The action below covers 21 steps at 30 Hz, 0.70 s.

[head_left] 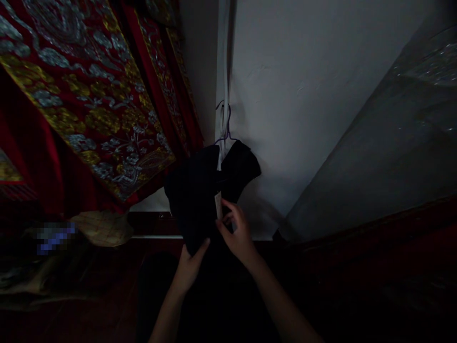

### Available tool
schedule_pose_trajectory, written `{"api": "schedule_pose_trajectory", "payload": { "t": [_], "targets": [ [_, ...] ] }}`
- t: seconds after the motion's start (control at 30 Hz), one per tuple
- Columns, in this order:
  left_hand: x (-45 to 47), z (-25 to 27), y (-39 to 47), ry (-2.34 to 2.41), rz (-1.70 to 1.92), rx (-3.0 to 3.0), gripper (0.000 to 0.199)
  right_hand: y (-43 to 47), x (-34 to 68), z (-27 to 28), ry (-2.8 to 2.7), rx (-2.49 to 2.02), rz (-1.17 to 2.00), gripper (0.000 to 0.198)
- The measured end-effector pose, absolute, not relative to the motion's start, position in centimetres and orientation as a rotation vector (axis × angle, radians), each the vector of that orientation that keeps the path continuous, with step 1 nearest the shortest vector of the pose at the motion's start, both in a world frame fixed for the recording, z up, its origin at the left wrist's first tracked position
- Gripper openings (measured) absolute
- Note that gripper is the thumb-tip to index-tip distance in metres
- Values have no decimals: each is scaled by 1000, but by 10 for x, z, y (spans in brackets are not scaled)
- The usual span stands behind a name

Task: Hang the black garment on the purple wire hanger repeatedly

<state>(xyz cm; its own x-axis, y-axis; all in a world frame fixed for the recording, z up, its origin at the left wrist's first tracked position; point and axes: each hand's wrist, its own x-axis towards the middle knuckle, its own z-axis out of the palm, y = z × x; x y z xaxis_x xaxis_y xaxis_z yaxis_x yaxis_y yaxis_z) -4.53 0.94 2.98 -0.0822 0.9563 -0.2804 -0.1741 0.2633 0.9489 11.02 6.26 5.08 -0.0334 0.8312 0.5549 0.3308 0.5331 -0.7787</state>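
A black garment (200,190) hangs on a thin purple hanger (228,136) in front of me. My left hand (191,264) grips the lower left part of the cloth, thumb on top and the other fingers mostly hidden behind it. Higher up and to the right, my right hand (235,231) pinches a small pale tag (218,206) between thumb and fingers. The tag lies against the garment's front; its print is too dim to read. Dark cloth and low light hide the garment's lower edge.
Red cloth with gold and silver embroidery (107,109) hangs at the left. Behind the garment is a pale wall (303,71) with a narrow vertical strip (225,57). A pale checked item (103,228) sits low at the left, above the dark red floor (110,286).
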Motion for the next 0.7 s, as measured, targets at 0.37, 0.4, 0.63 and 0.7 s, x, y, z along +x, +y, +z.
{"api": "schedule_pose_trajectory", "payload": {
  "t": [0.37,0.4,0.63,0.7],
  "targets": [
    [-49,35,-1,1362,1207,636,59,109,126,91,-1460,-977,657,18],
    [-49,36,-2,1358,1210,604,58,114,125,93,-1417,-940,736,16],
    [-54,34,-1,1359,1219,579,52,121,101,93,-1368,-720,1325,25],
    [-56,32,0,1353,1304,583,58,114,96,87,-1443,-706,1395,18]
  ]
}}
